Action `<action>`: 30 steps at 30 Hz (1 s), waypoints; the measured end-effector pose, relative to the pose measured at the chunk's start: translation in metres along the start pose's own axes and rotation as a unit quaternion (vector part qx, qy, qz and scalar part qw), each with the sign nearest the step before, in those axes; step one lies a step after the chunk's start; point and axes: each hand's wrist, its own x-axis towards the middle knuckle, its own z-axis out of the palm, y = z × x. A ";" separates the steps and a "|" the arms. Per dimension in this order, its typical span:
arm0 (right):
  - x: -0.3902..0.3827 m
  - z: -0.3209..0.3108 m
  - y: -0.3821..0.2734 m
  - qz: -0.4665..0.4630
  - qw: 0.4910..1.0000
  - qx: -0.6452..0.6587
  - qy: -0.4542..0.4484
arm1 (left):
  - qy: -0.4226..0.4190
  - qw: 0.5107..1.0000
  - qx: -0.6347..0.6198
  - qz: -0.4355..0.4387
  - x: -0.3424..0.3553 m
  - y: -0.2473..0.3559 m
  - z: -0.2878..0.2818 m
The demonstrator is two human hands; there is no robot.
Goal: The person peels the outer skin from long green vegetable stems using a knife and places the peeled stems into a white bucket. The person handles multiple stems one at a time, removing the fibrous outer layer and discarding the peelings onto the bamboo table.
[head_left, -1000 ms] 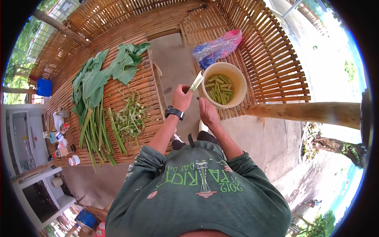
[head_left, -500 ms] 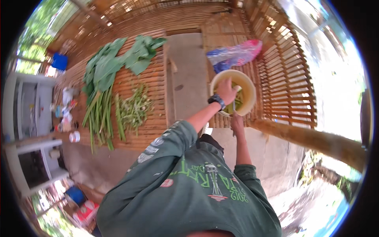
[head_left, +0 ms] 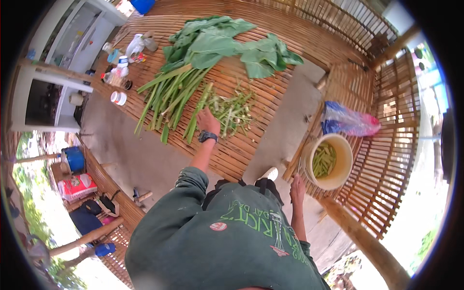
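Note:
My left hand (head_left: 209, 122), a dark watch at its wrist, is over the woven table at the lower part of a thick green stalk (head_left: 204, 99). Its fingers are extended against the stalk and do not look closed round it. Beside it lie a bundle of long green stalks (head_left: 169, 99) and a heap of pale green peelings (head_left: 234, 110). My right hand (head_left: 297, 190) is closed on a knife, whose thin blade (head_left: 300, 167) points up beside the bucket. Cut green pieces (head_left: 324, 159) lie inside the cream bucket (head_left: 344, 166).
Large green leaves (head_left: 212, 48) cover the far part of the slatted table (head_left: 232, 157). Jars and bottles (head_left: 118, 98) stand at its left. A blue and pink plastic bag (head_left: 350, 120) lies on the bench behind the bucket. A wooden pole (head_left: 367, 246) runs along the right.
My left hand has left the bucket and moved left to the stalks on the table. My right hand has drawn back from the bucket with the knife. The view has turned left.

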 end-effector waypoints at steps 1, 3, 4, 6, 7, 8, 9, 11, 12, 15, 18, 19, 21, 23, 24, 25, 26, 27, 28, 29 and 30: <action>0.008 0.015 -0.017 -0.062 0.998 -0.018 0.015 | 0.013 0.998 0.052 -0.036 0.000 -0.033 0.005; 0.007 0.031 -0.090 -0.062 0.995 -0.065 -0.047 | -0.056 0.992 0.071 -0.089 0.012 -0.087 -0.001; 0.005 0.047 -0.120 -0.056 0.994 -0.052 -0.074 | -0.140 0.985 0.030 -0.100 0.016 -0.098 -0.004; -0.002 0.084 -0.170 -0.108 0.989 -0.016 -0.094 | -0.164 0.983 0.025 -0.073 0.020 -0.119 0.009; -0.003 0.106 -0.189 -0.143 0.983 -0.038 -0.111 | -0.104 0.992 0.041 -0.054 0.009 -0.133 0.024; 0.004 0.125 -0.202 -0.148 0.977 -0.030 -0.153 | -0.154 0.984 -0.022 -0.086 0.012 -0.122 0.017; 0.012 0.145 -0.213 -0.151 0.968 -0.024 -0.197 | -0.204 0.968 -0.085 -0.115 0.014 -0.112 0.001; 0.008 0.187 -0.242 -0.131 0.963 0.014 -0.234 | -0.255 0.958 -0.112 -0.063 0.019 -0.117 0.002; -0.004 0.198 -0.269 -0.102 0.965 -0.043 -0.238 | -0.241 0.949 -0.196 -0.061 0.013 -0.121 0.021; -0.006 0.237 -0.302 -0.168 0.957 0.024 -0.233 | -0.208 0.887 -0.395 -0.117 -0.002 -0.099 0.037; 0.014 0.265 -0.291 -0.146 0.953 0.144 -0.225 | -0.267 0.776 -0.515 -0.248 0.004 -0.071 -0.012; 0.011 0.260 -0.297 -0.092 0.953 0.167 -0.237 | -0.258 0.778 -0.525 -0.229 0.004 -0.070 -0.020; -0.007 0.227 -0.345 -0.083 0.963 0.111 -0.232 | -0.257 0.773 -0.553 -0.176 0.007 -0.057 -0.027; -0.001 0.212 -0.335 -0.181 0.951 0.069 -0.240 | -0.223 0.791 -0.557 -0.121 0.010 -0.057 -0.029; -0.003 0.210 -0.337 -0.148 0.954 0.091 -0.245 | -0.181 0.805 -0.560 -0.068 0.009 -0.061 -0.013; 0.003 0.211 -0.342 -0.111 0.957 0.120 -0.239 | -0.223 0.767 -0.593 -0.104 0.018 -0.071 -0.013; 0.007 0.205 -0.343 -0.109 0.968 0.070 -0.213 | -0.159 0.817 -0.552 -0.052 0.023 -0.089 -0.012; 0.013 0.197 -0.338 -0.101 0.977 0.022 -0.185 | -0.165 0.861 -0.477 -0.055 0.037 -0.105 -0.030; 0.020 0.184 -0.330 -0.069 0.984 0.046 -0.155 | -0.175 0.898 -0.401 -0.051 0.051 -0.119 -0.048; 0.028 0.176 -0.323 -0.051 0.987 0.071 -0.135 | -0.224 0.832 -0.494 -0.115 0.060 -0.135 -0.063; 0.039 0.166 -0.307 -0.059 0.991 0.053 -0.105 | -0.256 0.819 -0.498 -0.126 0.069 -0.156 -0.064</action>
